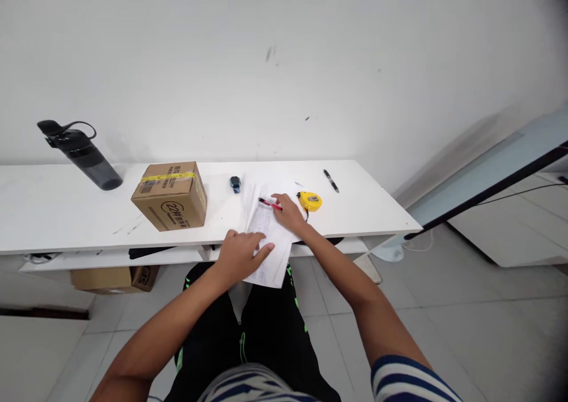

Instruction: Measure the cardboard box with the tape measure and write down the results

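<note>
A few white paper sheets (276, 245) lie on the white table and hang over its front edge. My left hand (242, 252) rests on the left side of the sheets, thumb and fingers apart. Near the top of the paper, my right hand (289, 213) is closed on a red pen with a black end (268, 203). The pen points left, roughly level with the sheet. Right of that hand lies a yellow tape measure (309, 201). Writing on the paper is too small to read.
A cardboard box (177, 207) and a dark water bottle (91, 162) stand to the left. A watch (235, 183) lies behind the paper, a black pen (331, 181) at the back right. Below, a shelf (110, 258) runs above another carton (106, 279). A wall closes the back.
</note>
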`<state>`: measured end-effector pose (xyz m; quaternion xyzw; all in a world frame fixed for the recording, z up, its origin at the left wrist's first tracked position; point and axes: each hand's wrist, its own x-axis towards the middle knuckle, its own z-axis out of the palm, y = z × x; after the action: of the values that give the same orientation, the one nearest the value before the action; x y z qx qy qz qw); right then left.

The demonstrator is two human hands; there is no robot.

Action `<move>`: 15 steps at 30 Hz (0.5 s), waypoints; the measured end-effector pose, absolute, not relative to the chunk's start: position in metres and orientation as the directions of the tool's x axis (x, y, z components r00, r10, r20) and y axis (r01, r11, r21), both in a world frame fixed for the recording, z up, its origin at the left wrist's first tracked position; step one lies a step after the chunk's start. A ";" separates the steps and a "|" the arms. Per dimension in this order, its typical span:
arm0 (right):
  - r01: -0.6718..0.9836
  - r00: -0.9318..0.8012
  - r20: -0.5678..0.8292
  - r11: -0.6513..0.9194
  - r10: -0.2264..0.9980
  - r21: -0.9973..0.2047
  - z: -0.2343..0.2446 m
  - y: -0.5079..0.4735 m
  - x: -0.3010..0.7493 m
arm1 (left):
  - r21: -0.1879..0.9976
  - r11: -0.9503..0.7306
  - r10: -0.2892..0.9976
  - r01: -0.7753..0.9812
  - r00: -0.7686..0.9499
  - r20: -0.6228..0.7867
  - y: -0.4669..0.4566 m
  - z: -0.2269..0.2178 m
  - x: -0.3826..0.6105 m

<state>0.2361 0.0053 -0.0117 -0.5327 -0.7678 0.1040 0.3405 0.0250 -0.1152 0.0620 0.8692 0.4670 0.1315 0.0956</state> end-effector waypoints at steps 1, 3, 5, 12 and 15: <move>0.724 -0.216 0.403 0.423 0.889 -0.545 -0.016 0.004 0.232 | 0.232 -0.585 0.811 0.777 0.565 0.152 -0.100 0.064 0.032; 0.645 -0.228 0.399 0.444 0.888 -0.622 -0.019 0.004 0.227 | 0.116 -0.649 0.760 0.752 0.641 0.104 -0.068 0.062 0.044; 0.537 -0.188 0.390 0.427 0.902 -0.727 -0.016 0.005 0.226 | 0.070 -0.669 0.743 0.740 0.669 0.023 -0.039 0.054 0.049; -0.060 0.044 0.267 0.269 0.963 -0.961 0.012 0.028 0.226 | 0.204 -0.674 0.726 0.711 0.687 0.004 -0.021 0.007 0.031; -0.057 0.033 0.185 0.187 0.982 -0.981 0.013 0.035 0.214 | 0.192 -0.642 0.763 0.742 0.644 0.063 -0.040 -0.003 0.027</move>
<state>0.2140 0.0345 0.0130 -0.4425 -0.5224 0.4589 0.5662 0.0272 -0.0395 -0.0030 0.9035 0.4163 0.0692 0.0742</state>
